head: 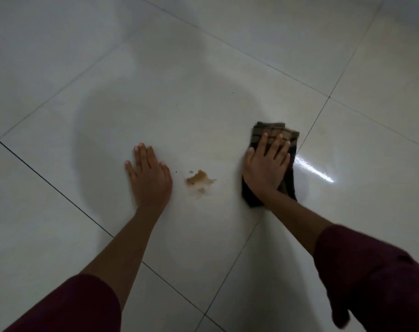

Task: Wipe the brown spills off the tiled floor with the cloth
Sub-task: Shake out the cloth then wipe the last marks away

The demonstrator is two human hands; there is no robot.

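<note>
A brown spill (199,180) lies on the glossy white tiled floor (179,80), between my two hands. My right hand (265,167) presses flat, fingers spread, on a folded dark brown checked cloth (274,131) that lies to the right of the spill. The cloth shows above my fingertips and along the right side of my hand. My left hand (149,174) rests flat on the bare tile left of the spill, fingers together, holding nothing. A few tiny dark specks (176,172) dot the tile near the spill and farther away.
Dark grout lines (60,188) cross the floor diagonally. A bright light reflection (313,168) streaks the tile just right of the cloth. My dark red sleeves (371,271) fill the bottom corners.
</note>
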